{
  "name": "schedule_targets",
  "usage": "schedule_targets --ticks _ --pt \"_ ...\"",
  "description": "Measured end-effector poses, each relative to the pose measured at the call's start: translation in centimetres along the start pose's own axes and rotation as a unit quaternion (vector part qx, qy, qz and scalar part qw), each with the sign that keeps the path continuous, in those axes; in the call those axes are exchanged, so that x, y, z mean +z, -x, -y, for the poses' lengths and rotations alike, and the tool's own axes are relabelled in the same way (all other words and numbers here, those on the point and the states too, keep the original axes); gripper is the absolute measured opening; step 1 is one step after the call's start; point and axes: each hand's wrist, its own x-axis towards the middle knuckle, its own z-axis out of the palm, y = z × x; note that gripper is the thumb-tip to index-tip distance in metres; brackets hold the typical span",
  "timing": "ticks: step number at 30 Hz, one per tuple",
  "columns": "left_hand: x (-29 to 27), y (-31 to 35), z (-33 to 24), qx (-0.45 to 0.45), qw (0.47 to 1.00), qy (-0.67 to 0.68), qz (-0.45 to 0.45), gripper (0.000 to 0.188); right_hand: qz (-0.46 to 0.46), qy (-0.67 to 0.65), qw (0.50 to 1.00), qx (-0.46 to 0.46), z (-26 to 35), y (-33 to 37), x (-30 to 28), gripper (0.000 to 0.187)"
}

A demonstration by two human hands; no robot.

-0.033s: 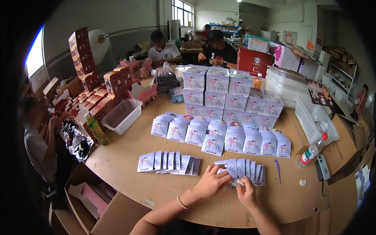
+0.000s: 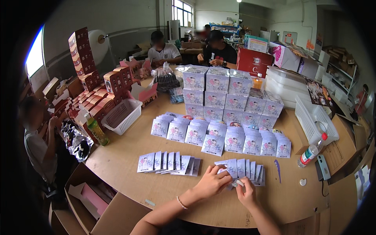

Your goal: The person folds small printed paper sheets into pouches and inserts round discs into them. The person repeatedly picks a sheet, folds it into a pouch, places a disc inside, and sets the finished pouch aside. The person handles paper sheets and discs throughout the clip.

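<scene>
Counter (image 2: pixel 129 145), tan wood. Lilac printed packets (image 2: pixel 241 168), fanned just beyond my hands. My left hand (image 2: pixel 213 181): fingers curled; whether gripping, I cannot tell. My right hand (image 2: pixel 247 192): fingers pinching one small whitish glossy piece (image 2: pixel 238 181) over the counter; probably light, slippery, best held edgewise.

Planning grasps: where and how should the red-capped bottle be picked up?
Probably around the labelled body of the red-capped bottle, below its cap, coming from the left. It's round and looks upright, its lean likely fisheye bend. The left side faces the tabletop, while a grey block sits close on the right and a white basket behind.
</scene>
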Motion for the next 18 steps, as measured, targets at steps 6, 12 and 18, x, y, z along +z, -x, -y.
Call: schedule_targets --ticks 6,12,18 --pt "0.7 1.0 0.6 0.041 0.997 -0.061 0.037 0.017 0.052 0.055 0.997 -0.020 -0.9 0.6 0.0 0.013" --pt "1.4 0.9 1.0 0.018 1.000 -0.001 0.026 0.010 0.064 0.052 0.997 0.002 -1.0 0.5 -0.1 0.012" --pt "1.7 0.7 0.9 -0.015 0.998 0.054 -0.027 0.009 0.061 0.043 0.997 0.025 -0.7 0.3 -0.1 0.013"
